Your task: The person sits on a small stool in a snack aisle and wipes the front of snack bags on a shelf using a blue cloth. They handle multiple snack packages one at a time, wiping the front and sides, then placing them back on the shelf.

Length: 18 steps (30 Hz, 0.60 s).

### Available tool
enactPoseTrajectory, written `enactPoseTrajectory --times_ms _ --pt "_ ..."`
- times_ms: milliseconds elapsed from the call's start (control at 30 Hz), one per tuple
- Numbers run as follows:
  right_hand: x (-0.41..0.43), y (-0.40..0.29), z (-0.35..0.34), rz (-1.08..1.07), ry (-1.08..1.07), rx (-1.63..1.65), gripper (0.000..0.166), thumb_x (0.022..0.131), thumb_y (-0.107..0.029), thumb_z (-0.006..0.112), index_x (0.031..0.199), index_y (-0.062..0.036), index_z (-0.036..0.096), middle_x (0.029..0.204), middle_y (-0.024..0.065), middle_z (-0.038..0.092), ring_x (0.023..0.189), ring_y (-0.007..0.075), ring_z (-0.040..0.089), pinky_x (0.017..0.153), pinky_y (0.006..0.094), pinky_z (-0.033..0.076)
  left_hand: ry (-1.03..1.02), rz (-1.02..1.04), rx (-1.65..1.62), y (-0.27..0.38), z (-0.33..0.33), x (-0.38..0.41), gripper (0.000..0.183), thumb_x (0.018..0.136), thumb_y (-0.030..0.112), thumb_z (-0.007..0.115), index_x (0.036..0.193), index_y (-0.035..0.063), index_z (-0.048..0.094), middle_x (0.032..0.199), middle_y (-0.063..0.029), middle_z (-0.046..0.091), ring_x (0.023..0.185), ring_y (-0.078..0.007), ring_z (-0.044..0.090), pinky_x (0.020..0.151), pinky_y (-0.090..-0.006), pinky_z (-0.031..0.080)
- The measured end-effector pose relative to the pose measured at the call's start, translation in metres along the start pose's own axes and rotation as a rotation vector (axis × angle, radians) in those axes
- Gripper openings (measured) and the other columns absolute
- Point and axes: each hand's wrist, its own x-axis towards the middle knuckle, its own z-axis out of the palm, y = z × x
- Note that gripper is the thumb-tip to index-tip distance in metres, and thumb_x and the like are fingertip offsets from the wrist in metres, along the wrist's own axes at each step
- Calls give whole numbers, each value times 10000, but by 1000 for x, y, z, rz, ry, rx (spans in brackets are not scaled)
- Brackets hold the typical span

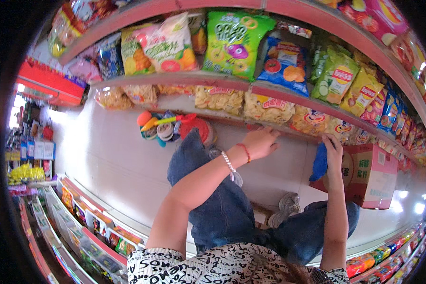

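Note:
My left hand [261, 142] is at the front edge of the lowest shelf [230, 117], below a clear bag of chips [269, 108]. Its fingers are partly curled and apart from the thumb, with nothing visible between them. In my right hand [333, 151] hangs a blue cloth [319, 162], pinched at the fingers, just left of a red and pink cardboard box [371, 175] that bears writing. More clear snack bags [310, 119] line the shelf between my hands.
Bagged chips, including a green bag [236, 46] and a blue Lay's bag [284, 65], fill the shelf above. On the floor to the left are a red round container [207, 131] and plastic toys [161, 124]. Behind me runs another stocked shelf [92, 227].

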Motion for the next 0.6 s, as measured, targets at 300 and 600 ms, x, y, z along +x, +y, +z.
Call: enactPoseTrajectory --times_ms 300,600 --pt "-37 7 59 85 -60 63 188 901 -175 647 1023 -34 668 846 8 627 747 100 579 679 231 451 -272 56 320 -16 -3 -36 392 846 391 638 1068 68 633 1074 -140 631 978 -324 630 819 -444 504" --pt "64 -124 197 -337 -111 -195 462 886 -346 667 1177 10 620 1081 79 651 969 140 589 874 260 434 -46 -47 297 -48 -48 -63 395 839 394 640 1060 69 601 1009 -176 625 966 -356 618 816 -461 504"
